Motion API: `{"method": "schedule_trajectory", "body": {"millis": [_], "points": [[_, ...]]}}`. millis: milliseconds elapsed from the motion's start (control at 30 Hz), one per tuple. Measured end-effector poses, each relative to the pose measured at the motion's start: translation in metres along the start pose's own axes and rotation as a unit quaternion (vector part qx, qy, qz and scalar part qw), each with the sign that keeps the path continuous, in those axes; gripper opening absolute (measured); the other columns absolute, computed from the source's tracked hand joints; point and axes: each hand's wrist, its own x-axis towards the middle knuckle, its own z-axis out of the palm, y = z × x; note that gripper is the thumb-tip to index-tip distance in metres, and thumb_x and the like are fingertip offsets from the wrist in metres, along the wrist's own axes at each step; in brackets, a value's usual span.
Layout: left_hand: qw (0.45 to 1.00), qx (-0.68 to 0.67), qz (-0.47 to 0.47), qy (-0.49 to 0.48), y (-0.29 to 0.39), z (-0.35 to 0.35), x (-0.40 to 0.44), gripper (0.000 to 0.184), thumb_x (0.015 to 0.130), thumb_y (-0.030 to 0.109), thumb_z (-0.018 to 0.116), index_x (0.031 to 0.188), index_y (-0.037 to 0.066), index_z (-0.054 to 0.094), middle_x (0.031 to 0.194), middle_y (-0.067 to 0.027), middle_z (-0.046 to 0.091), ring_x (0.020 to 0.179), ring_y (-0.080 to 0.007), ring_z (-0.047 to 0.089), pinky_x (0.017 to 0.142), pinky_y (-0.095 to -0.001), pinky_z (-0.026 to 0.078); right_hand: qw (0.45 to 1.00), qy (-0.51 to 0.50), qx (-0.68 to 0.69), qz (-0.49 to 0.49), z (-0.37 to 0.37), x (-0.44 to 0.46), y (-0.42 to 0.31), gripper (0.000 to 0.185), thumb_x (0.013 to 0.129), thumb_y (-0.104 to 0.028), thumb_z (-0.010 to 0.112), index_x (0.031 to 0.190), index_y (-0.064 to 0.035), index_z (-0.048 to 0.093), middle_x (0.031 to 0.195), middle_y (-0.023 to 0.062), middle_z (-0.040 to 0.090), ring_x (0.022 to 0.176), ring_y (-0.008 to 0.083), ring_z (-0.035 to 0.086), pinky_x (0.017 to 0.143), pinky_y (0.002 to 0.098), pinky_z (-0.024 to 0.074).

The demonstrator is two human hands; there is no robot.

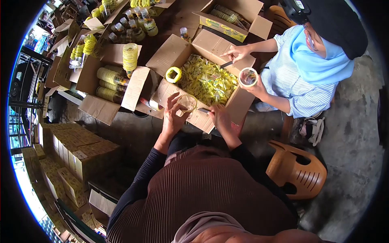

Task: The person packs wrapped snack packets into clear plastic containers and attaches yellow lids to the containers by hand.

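Note:
My left hand (173,117) has its fingers wrapped round a clear plastic cup (187,102), held over the near flap of an open cardboard box. Just to the right, my right hand (221,120) is closed on a small knife (204,110), its blade pointing left toward the cup. Heaped inside the box are small yellow packets (206,79). A yellow ring-shaped item (173,75) rests at the box's left corner. Across the box, another person holds a knife (227,64) in one hand and a clear cup (248,76) in the other.
Left of the packets, an open carton (97,83) holds stacked yellow-rimmed cups, with an upright cup stack (130,58) beside it. Another carton (227,26) stands at the back. Closed boxes (81,150) are piled at lower left. An orange plastic chair (298,170) is at right.

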Motion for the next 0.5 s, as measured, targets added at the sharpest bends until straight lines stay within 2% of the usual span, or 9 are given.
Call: {"method": "schedule_trajectory", "body": {"millis": [67, 167, 233, 267, 367, 400, 433, 467, 500], "points": [[1.0, -0.001, 0.003, 0.01, -0.004, -0.001, 0.003, 0.026, 0.059, 0.002, 0.08, 0.079, 0.008, 0.064, 0.132, -0.0156, 0.049, 0.118, -0.0311, 0.053, 0.098, -0.0441, 0.043, 1.0, 0.005, 0.0, 0.024, -0.001, 0.0, -0.004, 0.02, 0.072, -0.012, 0.074, 0.087, -0.008, 0.06, 0.083, 0.0082, 0.06, 0.081, 0.0287, 0.059, 0.073, 0.0421, 0.0475], [1.0, -0.019, 0.009, 0.001, -0.006, -0.002, 0.01, 0.028, 0.06, 0.003, 0.081, 0.081, 0.006, 0.062, 0.132, -0.0166, 0.05, 0.116, -0.0328, 0.055, 0.095, -0.0437, 0.046, 0.998, 0.027, 0.02, 0.05, 0.001, 0.003, -0.003, 0.019, 0.074, -0.012, 0.074, 0.086, -0.0068, 0.06, 0.08, 0.0088, 0.059, 0.076, 0.0284, 0.059, 0.07, 0.0401, 0.0487], [0.999, -0.03, 0.013, -0.004, -0.006, -0.004, 0.015, 0.029, 0.06, 0.003, 0.081, 0.081, 0.005, 0.061, 0.132, -0.0171, 0.05, 0.115, -0.0336, 0.055, 0.094, -0.0435, 0.047, 0.983, 0.054, 0.132, 0.117, 0.005, 0.007, -0.005, 0.018, 0.082, -0.016, 0.071, 0.093, -0.0048, 0.063, 0.081, 0.0083, 0.061, 0.073, 0.0228, 0.062, 0.068, 0.0347, 0.05], [0.999, -0.035, 0.028, -0.013, -0.005, -0.005, 0.018, 0.029, 0.061, 0.004, 0.082, 0.081, 0.005, 0.061, 0.131, -0.0177, 0.05, 0.115, -0.034, 0.055, 0.093, -0.0432, 0.048, 0.983, 0.059, 0.131, 0.117, 0.006, 0.011, -0.005, 0.018, 0.082, -0.016, 0.071, 0.093, -0.0048, 0.063, 0.081, 0.0083, 0.061, 0.073, 0.0228, 0.062, 0.068, 0.0347, 0.05], [0.996, -0.051, 0.061, -0.028, 0.001, -0.004, 0.027, 0.029, 0.061, 0.005, 0.082, 0.08, 0.004, 0.06, 0.13, -0.0187, 0.051, 0.115, -0.0345, 0.055, 0.093, -0.0432, 0.048, 0.864, -0.021, 0.46, 0.202, -0.018, 0.029, -0.029, 0.027, 0.095, -0.023, 0.06, 0.108, 0.0003, 0.063, 0.091, 0.0046, 0.065, 0.081, 0.0101, 0.062, 0.072, 0.0253, 0.0507], [0.995, -0.06, 0.071, -0.032, 0.003, -0.004, 0.029, 0.029, 0.062, 0.005, 0.082, 0.079, 0.003, 0.059, 0.129, -0.0191, 0.051, 0.115, -0.0347, 0.055, 0.092, -0.0435, 0.048, 0.866, -0.014, 0.46, 0.197, -0.02, 0.032, -0.032, 0.027, 0.095, -0.023, 0.06, 0.108, 0.0003, 0.063, 0.091, 0.0046, 0.065, 0.081, 0.0101, 0.062, 0.072, 0.0253, 0.0507], [0.993, -0.039, 0.102, -0.048, -0.001, -0.004, 0.031, 0.034, 0.063, 0.005, 0.082, 0.087, 0.003, 0.058, 0.129, -0.019, 0.051, 0.114, -0.0343, 0.056, 0.093, -0.0415, 0.049, 0.858, -0.019, 0.484, 0.174, -0.022, 0.035, -0.035, 0.027, 0.095, -0.022, 0.061, 0.108, 0.0014, 0.062, 0.091, 0.0048, 0.065, 0.081, 0.0107, 0.062, 0.073, 0.0248, 0.0512], [0.992, -0.039, 0.11, -0.046, -0.001, -0.002, 0.032, 0.034, 0.063, 0.005, 0.082, 0.087, 0.003, 0.058, 0.129, -0.019, 0.051, 0.114, -0.0343, 0.056, 0.093, -0.0415, 0.049, 0.848, -0.023, 0.507, 0.15, -0.024, 0.037, -0.037, 0.028, 0.094, -0.022, 0.061, 0.108, 0.0024, 0.062, 0.091, 0.005, 0.065, 0.081, 0.0112, 0.063, 0.074, 0.0244, 0.0517], [0.992, -0.066, 0.098, -0.047, 0.001, -0.001, 0.034, 0.039, 0.065, 0.005, 0.082, 0.093, 0.003, 0.056, 0.13, -0.0187, 0.05, 0.115, -0.0335, 0.055, 0.094, -0.04, 0.049, 0.832, -0.028, 0.528, 0.168, -0.025, 0.039, -0.039, 0.026, 0.093, -0.021, 0.063, 0.106, 0.0013, 0.062, 0.089, 0.0058, 0.066, 0.081, 0.012, 0.064, 0.073, 0.0248, 0.0528]]}}
